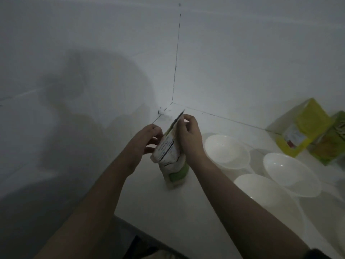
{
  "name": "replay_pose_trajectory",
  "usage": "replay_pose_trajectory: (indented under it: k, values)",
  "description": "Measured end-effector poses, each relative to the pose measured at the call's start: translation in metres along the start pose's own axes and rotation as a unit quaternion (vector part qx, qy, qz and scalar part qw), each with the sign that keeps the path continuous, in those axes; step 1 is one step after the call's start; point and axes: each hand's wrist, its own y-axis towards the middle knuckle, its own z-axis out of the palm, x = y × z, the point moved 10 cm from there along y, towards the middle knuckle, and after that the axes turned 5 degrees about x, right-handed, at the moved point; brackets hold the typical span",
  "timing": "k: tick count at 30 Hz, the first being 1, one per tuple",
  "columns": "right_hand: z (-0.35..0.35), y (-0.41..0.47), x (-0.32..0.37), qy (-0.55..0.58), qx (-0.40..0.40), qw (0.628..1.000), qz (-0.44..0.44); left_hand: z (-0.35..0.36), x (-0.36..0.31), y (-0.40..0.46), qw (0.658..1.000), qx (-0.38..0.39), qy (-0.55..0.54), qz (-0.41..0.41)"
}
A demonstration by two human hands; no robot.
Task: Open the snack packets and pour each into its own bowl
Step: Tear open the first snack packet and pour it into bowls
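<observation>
The packet (170,152) stands upright on the counter (149,199), left of three white bowls (226,151). The right hand (188,135) pinches its top edge; the left hand (147,139) holds its side. Two yellow packets (298,131) lean behind the bowls.

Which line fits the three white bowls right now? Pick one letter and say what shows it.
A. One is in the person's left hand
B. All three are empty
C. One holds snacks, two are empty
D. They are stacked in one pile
B: the far bowl, the right bowl and the near bowl sit apart on the counter with bare white insides, while both hands grip the packet.
</observation>
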Motion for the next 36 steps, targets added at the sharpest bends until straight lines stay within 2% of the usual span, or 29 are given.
replay_pose_trajectory:
  k: [3, 6, 12, 18, 24, 27, 30, 36]
  values:
    - [0.015, 0.002, 0.003, 0.016, 0.013, 1.000, 0.007, -0.001, 0.006, 0.014, 0.999, 0.013, 0.041, -0.030]
    - [0.017, -0.001, 0.006, 0.020, 0.009, 1.000, -0.004, 0.003, 0.000, 0.022, 0.997, 0.025, 0.065, -0.025]
    - [0.016, -0.001, 0.001, 0.038, -0.030, 0.999, -0.003, 0.001, -0.009, 0.027, 0.995, 0.020, 0.096, 0.013]
    - [0.014, 0.003, 0.016, 0.021, -0.042, 0.998, -0.040, 0.000, -0.031, 0.025, 0.990, 0.030, 0.108, 0.080]
    - [0.015, -0.013, 0.007, -0.045, -0.008, 0.999, 0.006, -0.006, -0.019, 0.018, 0.991, -0.032, 0.100, 0.080]
    - [0.007, -0.040, 0.010, -0.039, -0.013, 0.999, 0.018, -0.005, -0.020, 0.015, 0.990, -0.046, 0.096, 0.088]
    - [0.000, -0.058, 0.022, -0.017, -0.006, 1.000, 0.015, 0.004, -0.022, 0.013, 0.991, -0.022, 0.090, 0.092]
    - [-0.006, -0.061, 0.037, -0.036, 0.073, 0.996, 0.034, 0.021, -0.019, 0.014, 0.996, 0.070, 0.033, 0.049]
